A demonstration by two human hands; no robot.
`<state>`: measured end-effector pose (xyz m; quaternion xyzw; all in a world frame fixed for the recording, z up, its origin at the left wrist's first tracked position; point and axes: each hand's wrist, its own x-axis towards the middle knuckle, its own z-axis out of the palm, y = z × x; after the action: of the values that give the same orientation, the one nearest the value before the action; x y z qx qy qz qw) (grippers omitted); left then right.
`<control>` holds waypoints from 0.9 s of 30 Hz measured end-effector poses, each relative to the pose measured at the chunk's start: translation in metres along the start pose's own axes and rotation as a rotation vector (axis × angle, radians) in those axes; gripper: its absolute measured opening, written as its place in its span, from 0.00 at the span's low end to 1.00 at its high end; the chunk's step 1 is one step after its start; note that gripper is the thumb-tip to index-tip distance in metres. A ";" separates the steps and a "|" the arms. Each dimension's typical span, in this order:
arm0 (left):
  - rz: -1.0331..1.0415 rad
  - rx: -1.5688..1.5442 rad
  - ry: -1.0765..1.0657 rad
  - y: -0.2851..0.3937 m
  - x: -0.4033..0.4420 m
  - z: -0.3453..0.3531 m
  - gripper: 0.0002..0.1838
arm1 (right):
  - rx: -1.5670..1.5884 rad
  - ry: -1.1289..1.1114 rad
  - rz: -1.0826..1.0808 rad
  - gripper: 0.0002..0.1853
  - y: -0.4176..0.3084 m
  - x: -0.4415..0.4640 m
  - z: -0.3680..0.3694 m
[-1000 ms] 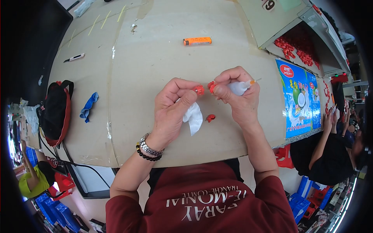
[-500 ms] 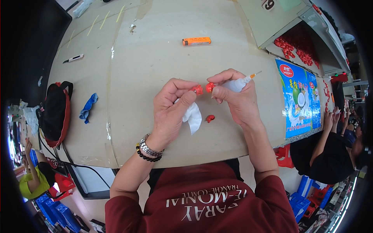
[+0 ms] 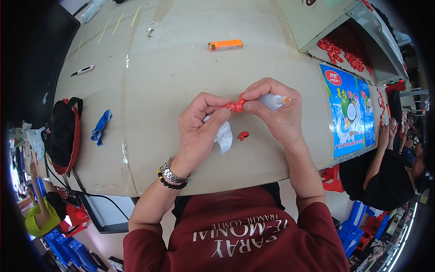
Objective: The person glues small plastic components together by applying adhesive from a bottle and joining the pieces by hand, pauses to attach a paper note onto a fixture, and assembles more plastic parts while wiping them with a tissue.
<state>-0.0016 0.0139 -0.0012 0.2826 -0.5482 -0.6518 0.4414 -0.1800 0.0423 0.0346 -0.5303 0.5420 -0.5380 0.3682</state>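
My left hand [image 3: 201, 120] is closed, pinching a small glossy red piece [image 3: 231, 107] between thumb and forefinger. A white tissue [image 3: 223, 136] is tucked in the same hand and hangs below the fingers. My right hand [image 3: 276, 109] pinches a second red piece [image 3: 240, 102] and also holds a white squeeze bottle [image 3: 271, 101] with an orange needle tip in its palm. The two red pieces meet between my fingertips; whether they are joined I cannot tell. Another small red piece [image 3: 243, 135] lies on the table just below my hands.
Beyond my hands lies an orange box [image 3: 225, 45]. To the left are a utility knife [image 3: 82, 70], a blue crumpled strip [image 3: 100, 127] and a black-red pouch [image 3: 65, 136]. Many red pieces [image 3: 346, 56] fill a shelf at right, above a blue poster [image 3: 348, 111]. Other people sit at both sides.
My hands have brought the two red pieces from slightly apart into contact. The bottle's needle tip has swung from pointing up and right to nearly level. The view has shifted slightly.
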 end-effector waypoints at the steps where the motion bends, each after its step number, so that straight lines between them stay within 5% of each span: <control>1: -0.008 0.009 0.001 0.000 0.000 0.000 0.08 | -0.012 -0.009 -0.024 0.06 0.001 0.000 0.000; 27: 0.195 0.258 0.058 -0.010 0.000 -0.002 0.04 | -0.176 -0.023 -0.278 0.11 0.016 0.000 0.007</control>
<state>-0.0021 0.0132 -0.0116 0.3009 -0.6394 -0.5215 0.4782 -0.1761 0.0389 0.0180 -0.6364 0.5043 -0.5282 0.2486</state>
